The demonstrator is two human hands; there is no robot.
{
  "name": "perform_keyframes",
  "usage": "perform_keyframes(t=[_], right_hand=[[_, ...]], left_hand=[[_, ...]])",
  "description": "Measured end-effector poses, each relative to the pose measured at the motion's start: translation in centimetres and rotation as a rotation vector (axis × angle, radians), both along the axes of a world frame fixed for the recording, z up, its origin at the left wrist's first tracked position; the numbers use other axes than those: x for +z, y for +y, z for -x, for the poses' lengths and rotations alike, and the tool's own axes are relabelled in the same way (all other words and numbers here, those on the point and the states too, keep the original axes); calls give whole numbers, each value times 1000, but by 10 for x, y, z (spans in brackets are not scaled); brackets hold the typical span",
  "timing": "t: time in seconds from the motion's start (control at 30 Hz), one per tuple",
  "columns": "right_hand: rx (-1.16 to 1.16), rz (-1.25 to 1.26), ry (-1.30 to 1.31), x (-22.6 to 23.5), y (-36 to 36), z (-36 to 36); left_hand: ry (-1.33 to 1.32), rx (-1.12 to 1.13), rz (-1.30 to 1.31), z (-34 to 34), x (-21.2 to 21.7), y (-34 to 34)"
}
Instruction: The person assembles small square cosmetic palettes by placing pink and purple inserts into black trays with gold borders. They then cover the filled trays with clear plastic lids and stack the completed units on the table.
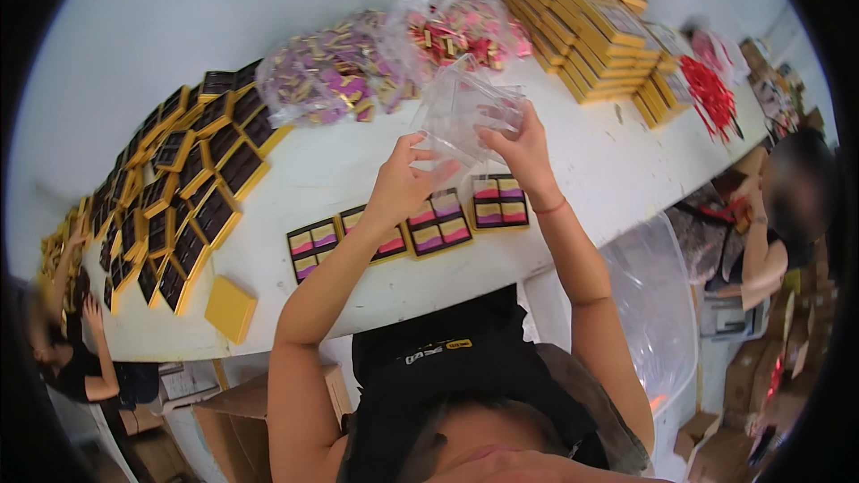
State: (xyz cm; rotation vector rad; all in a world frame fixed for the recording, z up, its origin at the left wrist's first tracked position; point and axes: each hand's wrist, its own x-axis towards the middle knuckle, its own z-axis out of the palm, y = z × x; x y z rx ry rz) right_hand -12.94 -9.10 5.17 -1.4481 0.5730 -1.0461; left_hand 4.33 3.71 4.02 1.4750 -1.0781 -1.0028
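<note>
Above the table, a few thin, clear plastic lids (pixel 461 112) overlap between my hands. My right hand (pixel 522 150) grips them at their right side, its fingers showing through the plastic. At the lower left edge, my left hand (pixel 403 181) has its fingers curled round the plastic. Below my hands stands a row of open boxes, among them a left one (pixel 313 249), a middle one (pixel 440 224) and a right one (pixel 499 202). Each has divided compartments with small pink, purple and gold wrapped pieces. My left forearm partly covers the row.
Many dark-trayed gold boxes (pixel 192 170) pile up at left, near a yellow lid (pixel 230 309). Bags of purple pieces (pixel 335 72) and red-pink pieces (pixel 456 31) lie behind. Gold boxes (pixel 582 27) and red ribbons (pixel 710 97) occupy the back right. People work at both sides.
</note>
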Motion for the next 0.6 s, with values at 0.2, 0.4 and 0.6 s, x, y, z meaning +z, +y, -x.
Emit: perform_keyframes(t=[0.2,0.4,0.6], right_hand=[[-20,103,343,-53,-37,-66],[-109,-156,130,-48,-41,-55],[-132,-85,30,-26,37,-8]], left_hand=[[584,71,-156,-53,-21,-2],[241,145,87,-56,-21,8],[-1051,299,206,-97,15,138]])
